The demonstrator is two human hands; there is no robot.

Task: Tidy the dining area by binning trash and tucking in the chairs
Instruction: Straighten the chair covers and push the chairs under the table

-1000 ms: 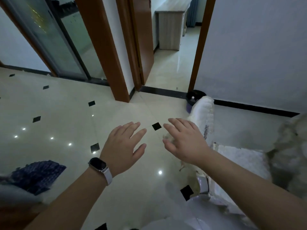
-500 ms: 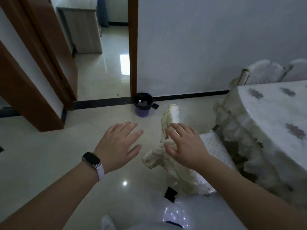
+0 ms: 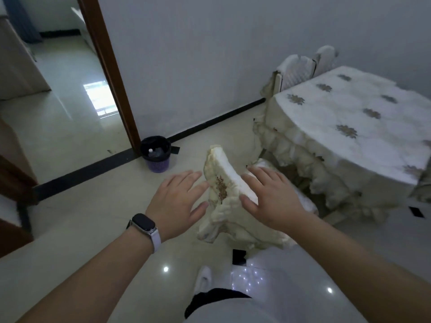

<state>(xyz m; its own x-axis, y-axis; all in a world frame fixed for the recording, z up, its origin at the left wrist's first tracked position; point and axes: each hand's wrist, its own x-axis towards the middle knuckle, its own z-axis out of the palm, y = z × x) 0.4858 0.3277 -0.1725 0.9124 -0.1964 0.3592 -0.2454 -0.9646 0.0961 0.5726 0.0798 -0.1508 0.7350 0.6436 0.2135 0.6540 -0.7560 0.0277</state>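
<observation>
A chair in a cream frilled cover (image 3: pixel 221 180) stands pulled out from the dining table (image 3: pixel 345 127), its backrest towards me. My left hand (image 3: pixel 175 203), with a watch on the wrist, is spread flat just left of the backrest, fingertips at its edge. On the other side my right hand (image 3: pixel 272 199) lies open over the right part of the backrest top, fingers straight. A small purple bin with a black liner (image 3: pixel 156 155) stands against the wall by the doorway and holds some trash.
The table wears a white cloth with brown flower motifs and a long frill. Two more covered chairs (image 3: pixel 300 68) stand behind it by the wall. A brown door frame (image 3: pixel 109 73) opens on another room at the left. My foot (image 3: pixel 203 279) is on the glossy tile floor.
The view has swung right, from the hallway to the table. Both hands have come up to the chair's backrest, the right one now over its top.
</observation>
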